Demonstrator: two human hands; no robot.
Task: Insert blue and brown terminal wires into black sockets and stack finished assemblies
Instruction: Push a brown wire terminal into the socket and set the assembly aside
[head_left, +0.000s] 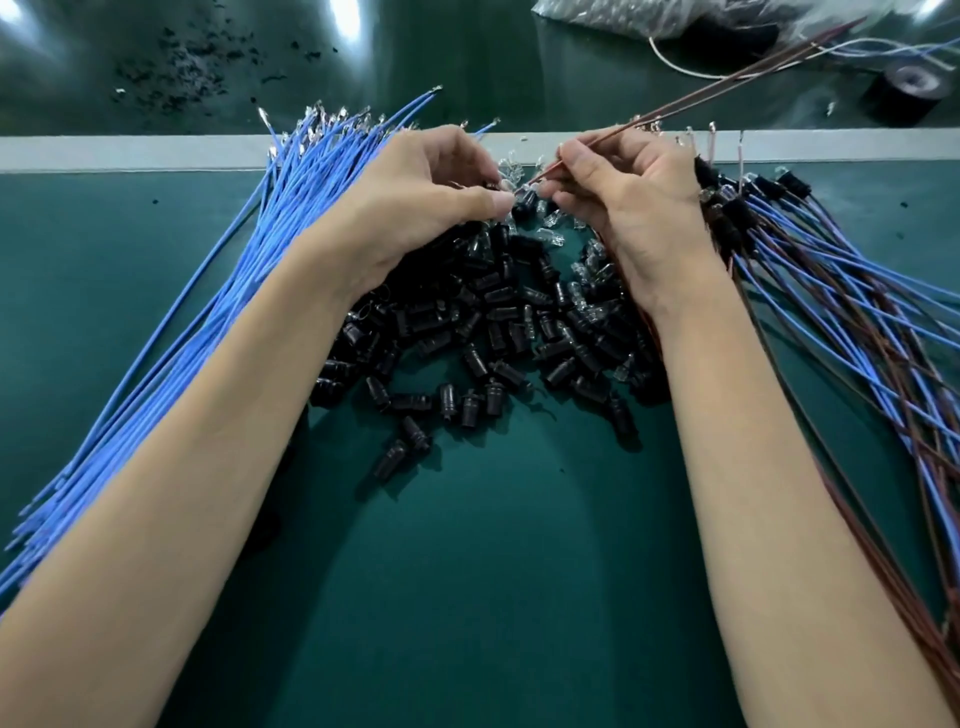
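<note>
While right hand (639, 208) pinches brown wire (675, 104), cylindrical black sockets (498, 322) heaped.

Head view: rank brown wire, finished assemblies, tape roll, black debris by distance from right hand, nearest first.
1. brown wire: pinched by the right hand.
2. finished assemblies: stacked just right of it.
3. tape roll: back right corner.
4. black debris: back left, across the table.

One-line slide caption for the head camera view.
Right hand guides a brown wire toward a black socket pinched in the left hand, above the socket pile.
</note>
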